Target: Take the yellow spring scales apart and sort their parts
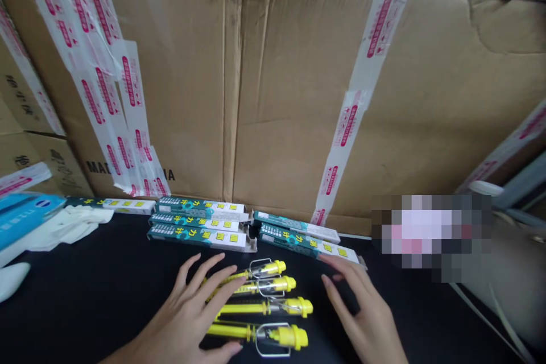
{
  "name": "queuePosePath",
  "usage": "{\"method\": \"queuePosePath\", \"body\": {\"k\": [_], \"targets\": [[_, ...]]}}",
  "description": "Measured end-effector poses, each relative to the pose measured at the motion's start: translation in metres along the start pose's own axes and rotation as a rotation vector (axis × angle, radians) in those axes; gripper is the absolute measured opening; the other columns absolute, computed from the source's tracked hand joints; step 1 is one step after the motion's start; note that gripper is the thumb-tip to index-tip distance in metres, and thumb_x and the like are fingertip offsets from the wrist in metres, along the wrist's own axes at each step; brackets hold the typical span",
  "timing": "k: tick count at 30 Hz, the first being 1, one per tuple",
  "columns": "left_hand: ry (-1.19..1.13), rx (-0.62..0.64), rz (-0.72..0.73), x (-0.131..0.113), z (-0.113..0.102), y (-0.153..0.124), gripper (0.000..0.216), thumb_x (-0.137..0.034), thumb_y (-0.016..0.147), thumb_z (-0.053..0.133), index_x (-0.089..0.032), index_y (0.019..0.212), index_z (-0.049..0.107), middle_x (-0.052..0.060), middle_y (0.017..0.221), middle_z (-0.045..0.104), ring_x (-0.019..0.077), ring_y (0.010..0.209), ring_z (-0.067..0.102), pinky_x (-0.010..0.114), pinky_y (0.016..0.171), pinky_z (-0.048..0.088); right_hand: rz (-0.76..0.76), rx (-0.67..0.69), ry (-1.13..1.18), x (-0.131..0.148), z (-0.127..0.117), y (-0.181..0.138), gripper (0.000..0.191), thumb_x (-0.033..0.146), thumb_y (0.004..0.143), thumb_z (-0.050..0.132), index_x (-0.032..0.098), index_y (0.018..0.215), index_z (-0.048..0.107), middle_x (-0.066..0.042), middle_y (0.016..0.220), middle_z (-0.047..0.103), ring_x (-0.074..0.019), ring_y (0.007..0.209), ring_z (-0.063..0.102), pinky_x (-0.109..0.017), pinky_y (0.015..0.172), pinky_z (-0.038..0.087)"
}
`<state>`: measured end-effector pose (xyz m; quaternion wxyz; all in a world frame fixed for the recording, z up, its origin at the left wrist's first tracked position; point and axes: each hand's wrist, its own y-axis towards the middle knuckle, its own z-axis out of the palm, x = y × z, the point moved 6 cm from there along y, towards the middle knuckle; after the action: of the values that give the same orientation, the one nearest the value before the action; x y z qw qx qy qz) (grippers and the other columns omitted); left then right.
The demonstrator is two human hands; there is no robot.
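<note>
Four yellow tubes (247, 309) lie before us, cartons (196, 233) at twelve o'clock.
Our left hand (191, 308) splays its fingers over the tubes, contact unclear; our right hand (362, 302) has parted, empty fingers.

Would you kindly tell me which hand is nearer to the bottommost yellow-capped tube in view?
Left. The left hand spreads over the left part of the bottommost yellow-capped tube; the right hand is off to its right, apart from it.
</note>
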<state>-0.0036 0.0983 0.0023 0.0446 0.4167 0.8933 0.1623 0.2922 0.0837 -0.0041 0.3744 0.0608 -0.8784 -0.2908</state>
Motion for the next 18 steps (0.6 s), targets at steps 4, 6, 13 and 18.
{"method": "queuePosePath", "body": {"k": [4, 6, 13, 18], "targets": [[0.011, -0.019, 0.037, -0.004, -0.006, 0.000, 0.082, -0.045, 0.083, 0.071, -0.032, 0.154, 0.034, 0.000, 0.152, 0.052, 0.0358, 0.138, 0.049, 0.058, 0.106, 0.046, -0.181, -0.071, -0.245, -0.017, -0.015, 0.016, 0.035, 0.031, 0.096, 0.057, 0.022, 0.129, 0.064, -0.014, 0.125, 0.067, -0.0342, 0.120, 0.057, -0.054, 0.105, 0.042], [0.022, -0.036, 0.070, -0.007, -0.009, 0.000, 0.087, -0.044, 0.082, 0.072, -0.029, 0.156, 0.030, 0.001, 0.152, 0.051, 0.0357, 0.140, 0.047, 0.057, 0.107, 0.046, -0.143, -0.053, -0.337, -0.034, -0.017, 0.023, 0.043, 0.040, 0.097, 0.056, 0.018, 0.134, 0.061, -0.018, 0.134, 0.063, -0.0375, 0.127, 0.052, -0.058, 0.107, 0.038], [0.088, -0.036, 0.168, -0.016, -0.014, 0.005, 0.094, -0.048, 0.083, 0.073, -0.022, 0.157, 0.023, 0.006, 0.151, 0.051, 0.0355, 0.136, 0.052, 0.056, 0.107, 0.048, 0.032, 0.022, -0.359, -0.067, -0.012, 0.021, 0.067, 0.067, 0.093, 0.047, 0.014, 0.131, 0.063, -0.020, 0.123, 0.069, -0.0404, 0.115, 0.061, -0.058, 0.098, 0.047], [0.097, -0.003, 0.142, -0.013, -0.011, 0.001, 0.095, -0.058, 0.083, 0.070, -0.025, 0.158, 0.022, 0.008, 0.154, 0.045, 0.0395, 0.137, 0.050, 0.059, 0.103, 0.052, 0.102, 0.028, -0.320, -0.061, -0.018, 0.019, 0.058, 0.071, 0.089, 0.053, 0.023, 0.118, 0.070, -0.014, 0.106, 0.074, -0.0387, 0.098, 0.068, -0.053, 0.083, 0.054]]}}
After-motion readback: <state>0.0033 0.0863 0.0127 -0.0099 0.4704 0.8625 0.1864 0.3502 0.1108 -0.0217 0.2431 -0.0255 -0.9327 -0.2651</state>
